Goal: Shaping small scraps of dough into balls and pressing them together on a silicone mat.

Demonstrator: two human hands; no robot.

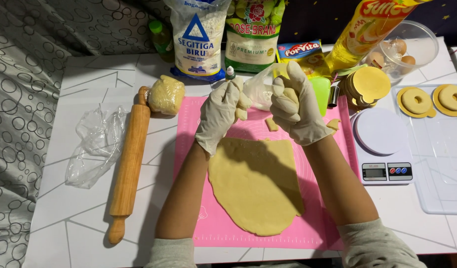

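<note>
Showing two hands in thin white disposable gloves raised above a pink silicone baking mat (189,149), the head view has the flat, pale yellow sheet of rolled dough (256,186) lying on the middle of that mat, near its front edge. The left hand (219,116) hangs just above the far edge of the dough sheet, its fingers curled around a small pale lump of dough (242,106). The right hand (295,104), close beside the left and likewise above the mat, is closed in a fist on another pale piece of dough (289,94) and on the edge of a crumpled clear plastic bag (258,87). A small scrap of dough (271,124) lies on the mat between the two hands. Left of the mat rest a long wooden rolling pin (129,164), a rough yellow ball of dough (166,94) at its far end, and a loose sheet of clear plastic wrap (94,146). Right of the mat stands a white digital kitchen scale (382,149), and beyond it a clear plastic tray (437,164) carrying two ring-shaped dough pieces on round gold cards (416,101). Behind the mat stand two bags of flour (198,39) and a yellow pouch of cooking oil (367,30). All rest on a white table with thin grey lines (89,218).
</note>
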